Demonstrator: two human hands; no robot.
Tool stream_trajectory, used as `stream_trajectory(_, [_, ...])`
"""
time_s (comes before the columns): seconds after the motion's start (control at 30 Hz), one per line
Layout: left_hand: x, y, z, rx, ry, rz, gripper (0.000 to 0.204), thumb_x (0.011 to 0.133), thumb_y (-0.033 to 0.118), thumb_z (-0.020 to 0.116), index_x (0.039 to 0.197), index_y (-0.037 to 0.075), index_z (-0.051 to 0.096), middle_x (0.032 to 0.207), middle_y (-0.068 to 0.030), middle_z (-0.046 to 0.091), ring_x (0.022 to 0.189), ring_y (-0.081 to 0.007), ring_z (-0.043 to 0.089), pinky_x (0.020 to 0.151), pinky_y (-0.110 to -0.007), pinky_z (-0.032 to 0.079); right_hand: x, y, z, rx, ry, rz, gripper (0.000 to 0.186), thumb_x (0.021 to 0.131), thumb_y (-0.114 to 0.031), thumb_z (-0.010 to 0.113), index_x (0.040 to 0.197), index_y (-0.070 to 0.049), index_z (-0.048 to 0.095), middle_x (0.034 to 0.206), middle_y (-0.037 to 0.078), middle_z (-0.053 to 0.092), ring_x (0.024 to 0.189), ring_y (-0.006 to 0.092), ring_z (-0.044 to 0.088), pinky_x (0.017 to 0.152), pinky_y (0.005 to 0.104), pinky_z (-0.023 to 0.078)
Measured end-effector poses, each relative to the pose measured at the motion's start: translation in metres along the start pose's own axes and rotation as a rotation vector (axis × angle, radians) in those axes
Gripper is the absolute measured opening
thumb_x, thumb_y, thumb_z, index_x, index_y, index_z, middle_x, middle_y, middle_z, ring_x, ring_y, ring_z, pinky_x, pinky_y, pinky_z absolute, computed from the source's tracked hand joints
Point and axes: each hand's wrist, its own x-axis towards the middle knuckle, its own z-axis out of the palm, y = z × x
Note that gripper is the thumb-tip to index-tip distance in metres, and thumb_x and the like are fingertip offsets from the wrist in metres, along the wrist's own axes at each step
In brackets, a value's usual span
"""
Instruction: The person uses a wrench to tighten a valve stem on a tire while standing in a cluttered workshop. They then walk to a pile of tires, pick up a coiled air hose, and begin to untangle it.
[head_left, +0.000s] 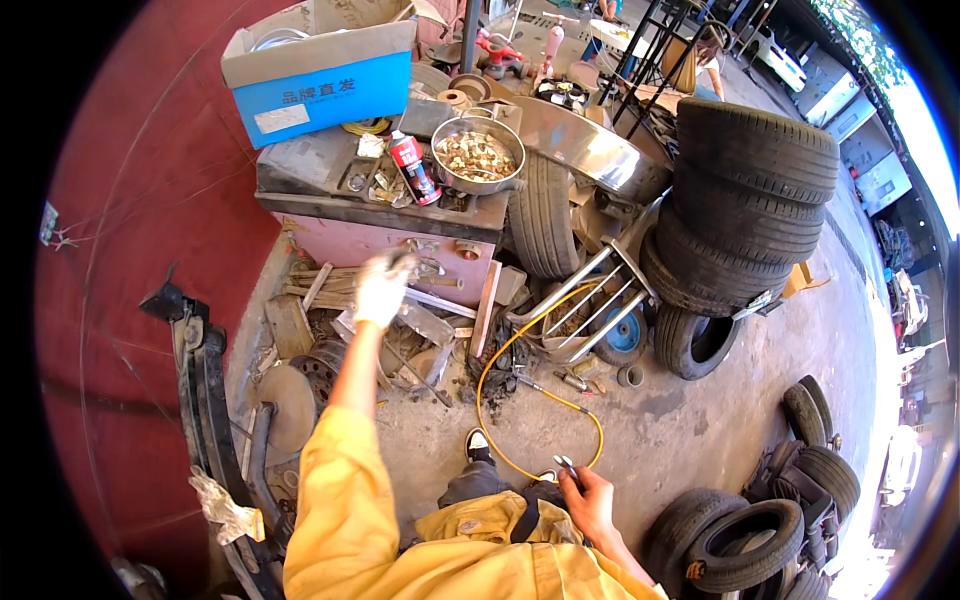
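Observation:
My left hand [380, 292] wears a whitish glove and is stretched forward in front of the pink cabinet [345, 258]. Its fingers are smeared and dark at the tips, so whether they hold anything cannot be made out. Low in front of my body, my bare right hand [590, 503] is closed around a small dark tool with silvery tips [566, 464]; its exact kind is unclear. A yellow hose [484, 385] loops across the floor and passes just beyond this tool. On the cabinet's dark top stand a red spray can [414, 168] and a metal pot [478, 158] of small brownish pieces.
A blue cardboard box [320, 95] sits at the cabinet's back left. Stacked tires [755, 190] rise at right, with more tires [745, 545] at lower right. Scrap wood, a metal frame [590, 305] and a brake disc [286, 408] clutter the floor. A red wall [150, 250] lies left.

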Motion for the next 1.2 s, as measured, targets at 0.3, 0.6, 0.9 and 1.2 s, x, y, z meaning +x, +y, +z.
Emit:
stream_trajectory(0.3, [0.119, -0.018, 0.217, 0.18, 0.102, -0.097, 0.029, 0.086, 0.035, 0.067, 0.102, 0.011, 0.07, 0.101, -0.0173, 0.07, 0.098, -0.036, 0.065, 0.085, -0.045, 0.05, -0.031, 0.048, -0.012, -0.021, 0.287, 0.345, 0.027, 0.089, -0.018, 0.068, 0.074, 0.003, 0.062, 0.054, 0.002, 0.046, 0.055, 0.0067, 0.038, 0.048, 0.0292, 0.033])
stream_trajectory(0.6, [0.142, -0.026, 0.248, 0.322, 0.236, -0.128, 0.047, 0.086, 0.043, 0.066, 0.116, 0.007, 0.063, 0.11, -0.0207, 0.065, 0.105, -0.0376, 0.062, 0.09, -0.045, 0.049, -0.032, 0.036, -0.01, 0.03, 0.336, 0.432, 0.024, 0.091, -0.019, 0.066, 0.082, 0.003, 0.062, 0.061, 0.009, 0.05, 0.062, 0.0089, 0.04, 0.055, 0.0308, 0.039])
stream_trajectory(0.9, [-0.195, -0.197, 0.16, -0.059, 0.109, -0.509, 0.027, 0.092, 0.027, 0.055, 0.108, 0.009, 0.067, 0.107, -0.0207, 0.065, 0.099, -0.0383, 0.062, 0.087, -0.045, 0.049, 0.009, 0.04, -0.034, 0.052, 0.116, 0.257, 0.023, 0.093, -0.016, 0.065, 0.081, 0.003, 0.066, 0.063, -0.001, 0.053, 0.063, 0.0061, 0.042, 0.055, 0.0261, 0.035])
stream_trajectory(1.2, [-0.409, -0.072, -0.119, 0.9, 0.963, -0.425, 0.037, 0.087, 0.026, 0.065, 0.119, 0.008, 0.061, 0.097, -0.018, 0.063, 0.087, -0.0362, 0.062, 0.079, -0.046, 0.05, 0.082, 0.095, -0.013, -0.01, -0.416, -0.216, 0.033, 0.099, -0.025, 0.058, 0.087, 0.005, 0.064, 0.071, 0.002, 0.059, 0.067, 0.0106, 0.047, 0.061, 0.0292, 0.04])
